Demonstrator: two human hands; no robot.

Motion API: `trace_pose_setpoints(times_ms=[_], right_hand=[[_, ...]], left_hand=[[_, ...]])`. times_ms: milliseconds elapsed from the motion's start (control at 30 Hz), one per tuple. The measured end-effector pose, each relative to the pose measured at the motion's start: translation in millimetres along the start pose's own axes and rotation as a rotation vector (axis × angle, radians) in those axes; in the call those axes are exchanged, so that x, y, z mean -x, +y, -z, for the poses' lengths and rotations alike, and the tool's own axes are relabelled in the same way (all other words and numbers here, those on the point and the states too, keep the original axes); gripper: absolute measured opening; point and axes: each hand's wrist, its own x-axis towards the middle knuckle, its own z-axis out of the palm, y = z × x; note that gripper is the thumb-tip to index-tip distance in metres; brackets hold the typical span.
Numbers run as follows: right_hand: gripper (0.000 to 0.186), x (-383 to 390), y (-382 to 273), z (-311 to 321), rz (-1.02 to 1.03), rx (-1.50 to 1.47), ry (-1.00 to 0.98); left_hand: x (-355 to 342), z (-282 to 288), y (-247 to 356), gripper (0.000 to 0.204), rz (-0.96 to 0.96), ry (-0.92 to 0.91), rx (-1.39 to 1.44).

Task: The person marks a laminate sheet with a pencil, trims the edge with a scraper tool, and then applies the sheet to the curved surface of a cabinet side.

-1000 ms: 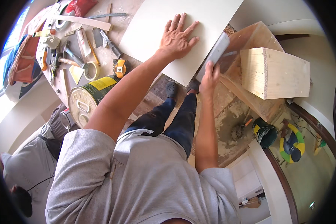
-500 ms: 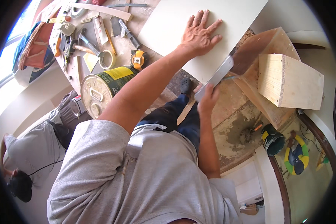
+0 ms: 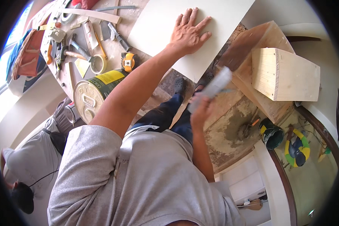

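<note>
My left hand (image 3: 189, 34) lies open with fingers spread on a white board (image 3: 148, 24) on the cluttered worktop. My right hand (image 3: 201, 109), blurred by motion, grips a long, flat grey tool (image 3: 218, 81), which is just below and right of the board's lower corner, over my legs. Left of my left arm are a yellow tape measure (image 3: 129, 62) and a large green can (image 3: 98, 88) lying on its side.
Hammers (image 3: 77, 47), a tape roll (image 3: 98, 64) and strips fill the worktop's left. Wooden boxes (image 3: 295, 75) stand right. One co-worker (image 3: 34, 150) works lower left, another (image 3: 297, 147) lower right near a bucket (image 3: 271, 133). Bags (image 3: 28, 60) sit by the window.
My right hand has moved down and slightly left with the grey tool, drawing it off the board's edge. My left hand still rests on the board; the view has shifted slightly.
</note>
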Motion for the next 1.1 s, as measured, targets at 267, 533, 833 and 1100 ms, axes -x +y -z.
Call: trace_pose_setpoints(times_ms=[267,533,833,1100], right_hand=[[0.042,-124,13,16,0.051,-0.001,0.099],[0.041,-97,-6,-17,0.194,0.245,0.134],[0.034,-24,13,17,-0.145,-0.398,0.143],[0.039,-120,4,15,0.046,-0.058,0.116]], left_hand=[[1,-6,6,0.063,-0.044,0.096,-0.081],[1,5,12,0.062,-0.047,0.119,-0.055],[-2,-3,2,0.063,-0.028,0.099,-0.06],[0,3,8,0.064,-0.01,0.025,-0.082]])
